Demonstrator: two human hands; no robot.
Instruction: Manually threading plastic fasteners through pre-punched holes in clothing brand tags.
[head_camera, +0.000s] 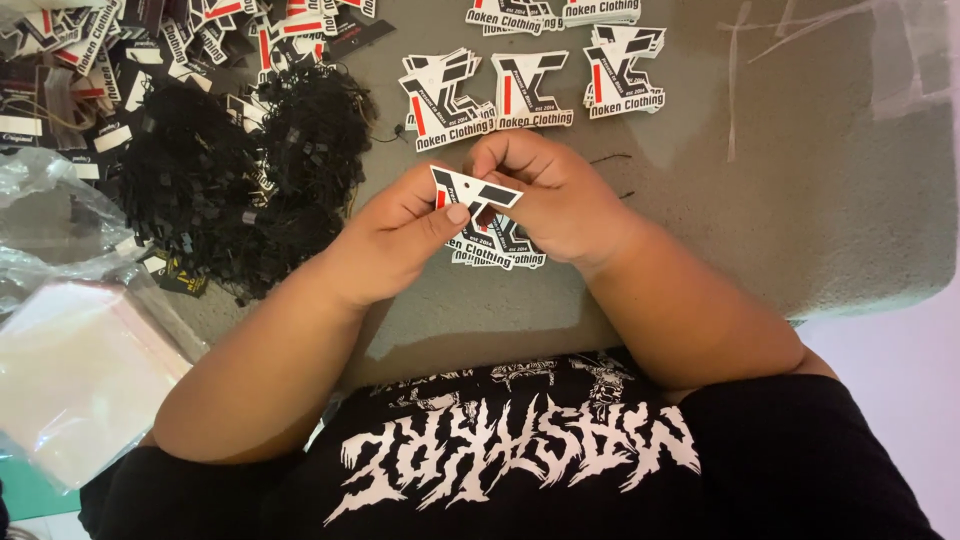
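Note:
Both my hands meet over a grey table (780, 180) and hold one die-cut card tag (470, 190), white with black and red shapes. My left hand (395, 240) pinches its lower left edge with the thumb on top. My right hand (555, 200) grips its right side with curled fingers. Under my hands lies a small stack of the same tags (495, 255). Whether a string is on the held tag cannot be made out.
More tag stacks (530, 90) lie in a row beyond my hands, others at the top left (200, 40). A heap of black string fasteners (220, 180) sits on the left. Clear plastic bags (70, 370) lie at the near left. Tape strips (735, 80) stick at the right.

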